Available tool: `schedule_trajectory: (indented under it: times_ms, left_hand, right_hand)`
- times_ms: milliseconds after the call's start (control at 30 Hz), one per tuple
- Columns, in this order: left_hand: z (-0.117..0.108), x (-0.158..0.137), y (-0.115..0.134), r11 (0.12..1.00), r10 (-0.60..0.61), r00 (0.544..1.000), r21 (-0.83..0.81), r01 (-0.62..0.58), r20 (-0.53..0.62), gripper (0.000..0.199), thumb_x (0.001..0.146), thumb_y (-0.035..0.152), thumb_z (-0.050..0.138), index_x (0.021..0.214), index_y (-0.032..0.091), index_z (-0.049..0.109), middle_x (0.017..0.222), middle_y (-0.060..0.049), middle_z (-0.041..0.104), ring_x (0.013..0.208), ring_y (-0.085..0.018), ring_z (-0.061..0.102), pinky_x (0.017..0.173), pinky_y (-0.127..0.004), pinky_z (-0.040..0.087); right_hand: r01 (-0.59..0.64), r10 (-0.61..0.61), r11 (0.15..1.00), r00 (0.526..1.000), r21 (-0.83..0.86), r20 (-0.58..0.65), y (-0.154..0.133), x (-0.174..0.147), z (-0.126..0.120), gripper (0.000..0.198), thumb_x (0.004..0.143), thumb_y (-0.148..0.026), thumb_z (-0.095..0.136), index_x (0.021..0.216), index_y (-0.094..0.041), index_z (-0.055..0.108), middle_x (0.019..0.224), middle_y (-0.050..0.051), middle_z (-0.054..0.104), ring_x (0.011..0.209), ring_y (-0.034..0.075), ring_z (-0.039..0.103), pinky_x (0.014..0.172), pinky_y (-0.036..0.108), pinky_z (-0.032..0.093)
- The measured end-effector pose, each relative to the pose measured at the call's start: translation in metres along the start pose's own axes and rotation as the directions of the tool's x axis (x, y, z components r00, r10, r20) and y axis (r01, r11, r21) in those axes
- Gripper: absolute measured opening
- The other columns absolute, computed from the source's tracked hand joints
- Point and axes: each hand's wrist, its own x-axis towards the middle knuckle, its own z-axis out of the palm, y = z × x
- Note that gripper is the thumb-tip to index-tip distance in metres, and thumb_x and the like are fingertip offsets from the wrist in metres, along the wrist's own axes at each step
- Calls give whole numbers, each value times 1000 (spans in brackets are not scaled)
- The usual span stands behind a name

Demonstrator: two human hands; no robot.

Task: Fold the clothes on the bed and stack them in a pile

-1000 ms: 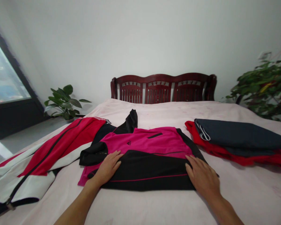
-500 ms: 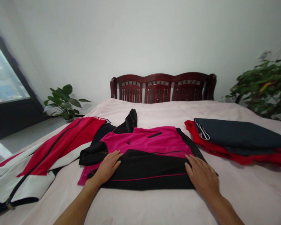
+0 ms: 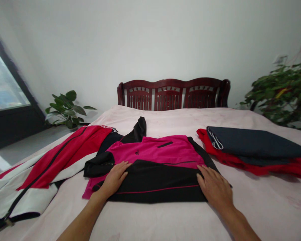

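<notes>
A pink and black jacket (image 3: 150,150) lies on the bed in front of me, its collar end toward the left. One black sleeve is laid lengthwise over its near half; the other sticks out at the far left. My left hand (image 3: 115,179) rests flat on the sleeve's left part, fingers stretched out. On the right part of the same sleeve lies my right hand (image 3: 214,185), palm down with its fingers spread. Neither hand grips the cloth.
To the left, a red and white zip jacket (image 3: 62,162) is spread on the pink bedsheet (image 3: 150,221). Folded dark blue clothing (image 3: 256,140) lies on red clothing (image 3: 261,169) at the right. Behind stand a wooden headboard (image 3: 168,97) and two plants.
Almost nothing differs. Both hands stay on the sleeve, and the whole view has shifted very slightly.
</notes>
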Motion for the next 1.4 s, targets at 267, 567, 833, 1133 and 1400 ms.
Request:
schedule_trajectory:
  times_ms: [267, 567, 833, 1133, 1400]
  left_hand:
    - [-17, -3, 20, 989, 142, 987, 51, -138, -81, 71, 89, 4, 43, 152, 35, 36, 164, -4, 28, 148, -26, 31, 118, -50, 36]
    - [-16, -5, 32, 977, 209, 969, 16, -213, 131, 52, 100, 26, 44, 151, 35, 39, 156, -2, 44, 141, -21, 44, 116, -42, 40]
    - [-4, 0, 28, 974, 160, 974, 138, -183, 163, 57, 98, 35, 50, 153, 33, 35, 157, -7, 41, 143, -25, 41, 116, -48, 36]
    - [3, -1, 29, 952, 120, 988, 270, -143, 99, 57, 95, 37, 55, 150, 33, 40, 155, -9, 45, 143, -30, 40, 114, -52, 38]
    - [-20, -12, 50, 947, 264, 964, 178, -267, 40, 35, 98, 29, 50, 130, 28, 63, 144, -8, 54, 138, -27, 45, 114, -46, 42]
  right_hand:
    - [-7, 7, 1000, 1000, -7, -6, -1, 0, 1, 41, 97, -32, 40, 128, -19, 64, 127, 9, 69, 115, 26, 62, 99, 43, 45]
    - [-11, 11, 1000, 1000, 26, -17, -1, 0, 0, 40, 95, -31, 41, 126, -21, 65, 125, 9, 69, 114, 27, 62, 98, 44, 46]
    - [-12, 12, 1000, 1000, 5, 0, -1, 0, 0, 41, 97, -32, 40, 128, -19, 64, 127, 9, 68, 116, 26, 62, 98, 43, 45]
    - [-24, 25, 1000, 999, 4, -21, -1, 0, 0, 40, 96, -31, 41, 126, -21, 65, 126, 8, 69, 114, 26, 63, 96, 43, 47]
    - [-31, 29, 998, 999, 53, 39, 1, -2, 2, 49, 97, -41, 37, 137, -19, 56, 138, 10, 62, 126, 29, 56, 102, 47, 43]
